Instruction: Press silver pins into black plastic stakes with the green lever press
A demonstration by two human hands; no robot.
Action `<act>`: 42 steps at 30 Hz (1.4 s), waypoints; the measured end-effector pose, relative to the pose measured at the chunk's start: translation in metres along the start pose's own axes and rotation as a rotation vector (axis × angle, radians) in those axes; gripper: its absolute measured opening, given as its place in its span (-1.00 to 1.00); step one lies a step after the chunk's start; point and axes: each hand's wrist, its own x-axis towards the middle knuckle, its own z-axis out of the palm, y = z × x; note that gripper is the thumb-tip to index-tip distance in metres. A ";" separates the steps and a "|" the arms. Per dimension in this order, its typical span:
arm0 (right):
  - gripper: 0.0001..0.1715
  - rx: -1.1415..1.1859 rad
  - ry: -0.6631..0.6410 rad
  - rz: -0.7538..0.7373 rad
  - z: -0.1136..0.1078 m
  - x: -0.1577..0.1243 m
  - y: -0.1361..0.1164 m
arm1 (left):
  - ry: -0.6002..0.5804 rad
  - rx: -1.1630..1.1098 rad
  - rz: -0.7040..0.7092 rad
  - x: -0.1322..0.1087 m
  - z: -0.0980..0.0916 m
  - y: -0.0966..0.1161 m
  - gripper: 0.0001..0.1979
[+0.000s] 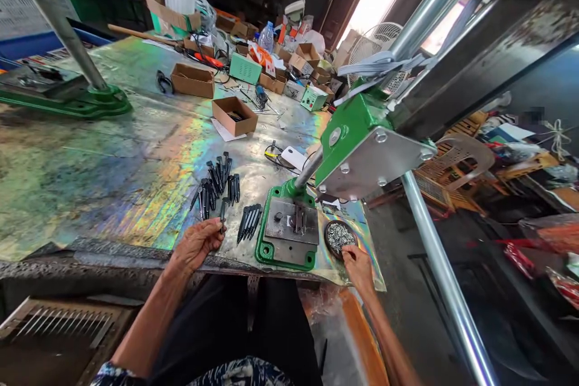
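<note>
My left hand (196, 245) rests at the table's near edge, its fingers pinching a black pointed spike (223, 215) that stands upright. Several more black spikes lie in a loose heap (215, 184) just beyond it, and a neat bunch of them (248, 222) lies to its right. My right hand (357, 266) has its fingertips at a round dark dish (339, 238) filled with tiny silvery metal pieces. I cannot tell whether those fingers hold any pieces. Between my hands stands the green cast base of a hand press, with a steel die plate (292, 221) on it.
The bench has an iridescent foil-like top (113, 175). A steel press column and green head (357, 145) rise to the right, with another green press (67, 96) at left. Cardboard boxes, small green units, cables and a fan crowd the far end. A metal comb-like rack (63, 325) sits below left.
</note>
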 end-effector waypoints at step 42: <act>-0.72 -0.206 -0.003 -0.377 0.009 -0.023 -0.043 | -0.444 0.105 0.035 -0.068 0.076 -0.008 -0.73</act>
